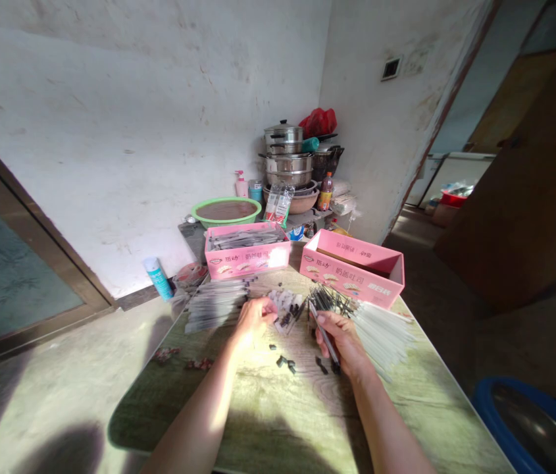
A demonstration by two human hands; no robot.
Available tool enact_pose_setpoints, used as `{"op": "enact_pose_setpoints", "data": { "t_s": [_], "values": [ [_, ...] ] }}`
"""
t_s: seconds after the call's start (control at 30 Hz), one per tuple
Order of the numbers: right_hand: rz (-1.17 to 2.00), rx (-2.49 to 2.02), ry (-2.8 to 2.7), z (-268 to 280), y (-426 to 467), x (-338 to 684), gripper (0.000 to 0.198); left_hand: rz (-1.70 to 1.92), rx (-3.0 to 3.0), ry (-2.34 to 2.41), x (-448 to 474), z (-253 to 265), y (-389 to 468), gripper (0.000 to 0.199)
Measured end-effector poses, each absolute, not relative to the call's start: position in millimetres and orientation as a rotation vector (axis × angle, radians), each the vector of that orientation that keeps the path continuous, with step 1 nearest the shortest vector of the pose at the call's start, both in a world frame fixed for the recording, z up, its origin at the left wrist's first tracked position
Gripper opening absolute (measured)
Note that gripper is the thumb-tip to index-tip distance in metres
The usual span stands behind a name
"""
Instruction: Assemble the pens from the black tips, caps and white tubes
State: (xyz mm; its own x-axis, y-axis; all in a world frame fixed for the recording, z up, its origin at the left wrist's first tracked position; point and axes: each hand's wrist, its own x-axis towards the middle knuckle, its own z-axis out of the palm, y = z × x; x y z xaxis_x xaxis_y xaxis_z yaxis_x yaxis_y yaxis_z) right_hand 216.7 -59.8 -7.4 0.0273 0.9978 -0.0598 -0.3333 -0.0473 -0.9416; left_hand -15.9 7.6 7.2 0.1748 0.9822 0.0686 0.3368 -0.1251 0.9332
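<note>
My right hand point(344, 339) is closed round a slim grey tube point(326, 339), which slants across the fingers. My left hand point(255, 317) is pinched at the fingertips beside the pile of small white and black pieces; whatever it grips is too small to name. Small black caps point(286, 363) lie loose on the table in front of both hands. A bundle of thin black rods point(324, 297) lies just beyond my right hand. Pale translucent tubes point(381, 336) are spread to its right. More grey tubes with dark ends point(218, 303) lie left of my left hand.
Two pink boxes stand at the table's far edge: the left box point(245, 263) holds grey tubes, the right box point(351, 280) shows a brown inside. Behind them are a green basin point(227, 209) and stacked steel pots point(288, 168). A blue tub point(489, 401) stands at right.
</note>
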Motion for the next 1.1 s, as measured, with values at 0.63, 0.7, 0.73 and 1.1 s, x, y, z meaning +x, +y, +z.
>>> {"op": "enact_pose_setpoints", "data": {
  "t_s": [0.63, 0.7, 0.73, 1.1],
  "values": [
    [1.468, -1.032, -1.199, -9.8, -63.1, 209.8, 0.028, 1.050, 1.219, 0.985, -3.0, 10.6, -4.0, 0.035],
    [1.467, -1.043, -1.206, -11.4, -62.1, 209.9, 0.030, 1.017, 1.287, 1.037, -2.5, 12.1, -5.9, 0.034],
    [1.469, -1.049, -1.209, -12.1, -61.5, 210.1, 0.030, 0.994, 1.324, 1.072, -2.1, 12.7, -6.7, 0.034],
    [1.492, -1.088, -1.203, -10.8, -62.7, 213.1, 0.028, 0.985, 1.526, 1.201, 12.9, 3.3, -10.2, 0.041]
  ]
}}
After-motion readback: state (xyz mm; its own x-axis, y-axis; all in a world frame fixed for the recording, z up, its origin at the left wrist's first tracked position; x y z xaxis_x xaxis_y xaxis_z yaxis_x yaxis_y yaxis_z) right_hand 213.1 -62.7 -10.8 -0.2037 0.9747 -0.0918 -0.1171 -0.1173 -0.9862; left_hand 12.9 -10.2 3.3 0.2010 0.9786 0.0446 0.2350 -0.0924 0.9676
